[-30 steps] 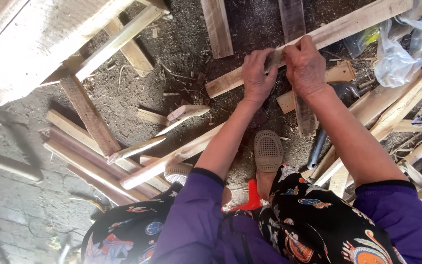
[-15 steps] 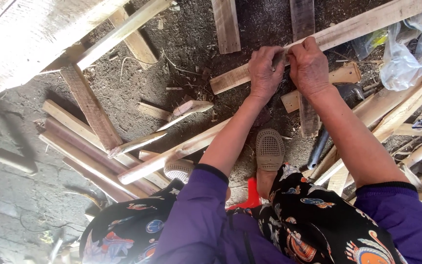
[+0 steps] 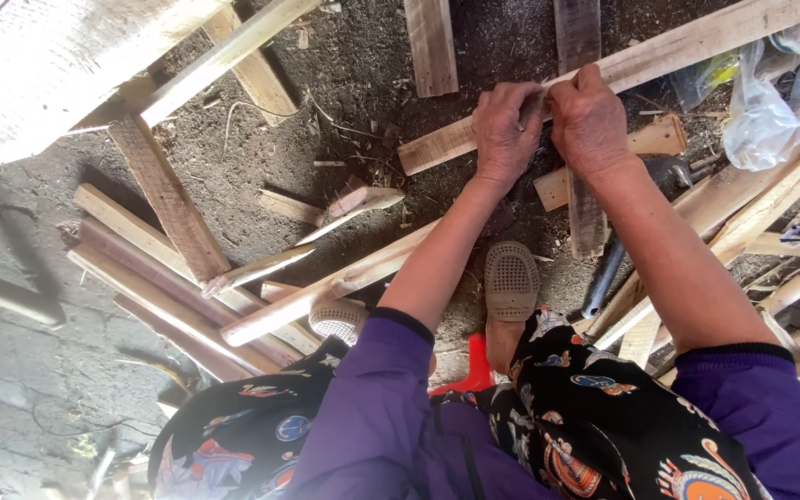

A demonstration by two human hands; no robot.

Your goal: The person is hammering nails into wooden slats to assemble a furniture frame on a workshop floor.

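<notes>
My left hand [image 3: 506,130] and my right hand [image 3: 590,118] meet over a long pale wooden plank [image 3: 678,51] that lies slanted across the dirt floor. Both hands pinch a small dark piece [image 3: 532,106] between their fingertips, just above the plank. What the piece is I cannot make out. Below my arms a beige perforated shoe [image 3: 511,280] rests on the ground, with a second shoe [image 3: 338,318] to its left.
Several loose wooden slats [image 3: 326,282] and boards [image 3: 167,199] lie scattered on the dirt to the left. A large pale board [image 3: 39,74] fills the top left. A clear plastic bag [image 3: 780,102] and more planks sit at the right. A dark metal bar [image 3: 604,278] lies near my right arm.
The view shifted slightly; my hands stay together on the small piece above the plank, with only small finger movement.
</notes>
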